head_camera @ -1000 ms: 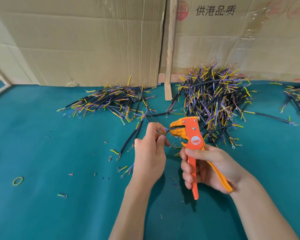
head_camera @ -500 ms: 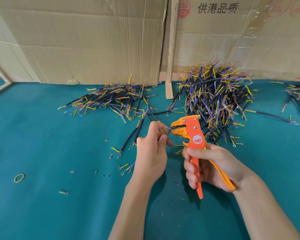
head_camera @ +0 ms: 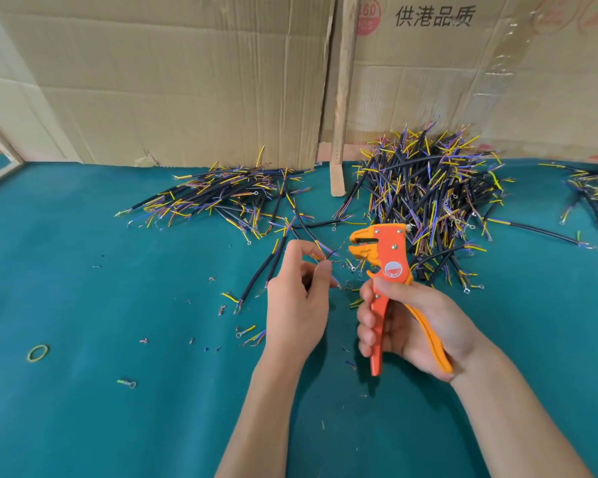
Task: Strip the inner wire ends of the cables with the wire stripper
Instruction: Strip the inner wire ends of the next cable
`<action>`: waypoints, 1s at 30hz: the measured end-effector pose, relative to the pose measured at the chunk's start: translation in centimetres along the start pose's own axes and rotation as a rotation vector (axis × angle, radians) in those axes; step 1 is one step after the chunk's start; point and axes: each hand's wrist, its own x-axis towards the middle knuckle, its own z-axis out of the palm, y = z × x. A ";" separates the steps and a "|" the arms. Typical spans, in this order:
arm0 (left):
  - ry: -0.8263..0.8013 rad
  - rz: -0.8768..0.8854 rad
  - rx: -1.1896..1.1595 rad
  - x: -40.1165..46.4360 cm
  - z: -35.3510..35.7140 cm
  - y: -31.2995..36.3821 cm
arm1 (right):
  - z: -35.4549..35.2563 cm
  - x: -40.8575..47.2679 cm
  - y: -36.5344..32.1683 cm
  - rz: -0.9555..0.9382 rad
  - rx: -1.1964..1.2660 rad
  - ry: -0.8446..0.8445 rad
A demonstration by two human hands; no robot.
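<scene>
Green table (head_camera: 83, 426) nearest, bare forearms coming in from the near edge. Right hand (head_camera: 411, 326) holds the orange wire stripper (head_camera: 380, 270) upright, fingers (head_camera: 366, 319) curled round the near handle, thumb across the body just under the round label, yellow-orange handle lying against the palm. Stripper jaws point left, slightly apart, nothing visibly between them. Left hand (head_camera: 297, 298) just left of the stripper, thumb and forefinger pinching the end of a black cable (head_camera: 259, 274); thin inner wires stick out from the pinch toward the jaws, a small gap between the wire tips and the jaws. The cable runs down-left from the hand and its other end rests on the table. Left of the hands: a yellow-green rubber band (head_camera: 38, 352), a short green wire bit with a ring terminal (head_camera: 127, 382), scattered insulation scraps (head_camera: 204, 343). Farther: a flat spread of cables (head_camera: 221, 198) left of centre, a taller pile of cables (head_camera: 428, 194) right of centre behind the stripper, a third bunch (head_camera: 594, 194) at the right edge. Wooden stick (head_camera: 339, 98) stands between the two main piles. Cardboard sheets (head_camera: 170, 81) form the far wall, printed characters on the right one.
</scene>
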 end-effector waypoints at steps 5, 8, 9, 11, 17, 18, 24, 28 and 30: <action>0.029 -0.052 -0.065 0.1 0.1 -0.1 | -1.0 -1.1 -0.9 -0.016 -0.028 -0.101; 0.040 -0.086 -0.104 0.1 0.1 -0.2 | -1.0 -1.2 -0.9 0.032 -0.112 -0.151; 0.042 -0.091 -0.111 0.1 0.1 -0.2 | -0.8 -1.0 -0.7 0.042 -0.134 -0.142; 0.042 -0.089 -0.109 0.0 0.1 -0.3 | -0.2 -0.5 -0.2 0.057 -0.153 -0.105; 0.013 -0.035 -0.035 -0.3 0.6 -0.5 | 0.5 -0.1 0.2 0.069 -0.160 0.015; 0.011 -0.021 -0.029 -0.3 0.6 -0.6 | 0.5 -0.1 0.1 0.072 -0.163 0.022; -0.011 0.020 0.029 -0.3 0.6 -0.7 | 0.4 -0.4 -0.1 0.092 -0.196 0.007; -0.010 0.040 0.067 -0.4 0.5 -0.7 | 0.5 -0.4 0.0 0.090 -0.209 0.036; -0.005 0.045 0.077 -0.4 0.5 -0.7 | 0.5 -0.3 0.0 0.095 -0.224 0.043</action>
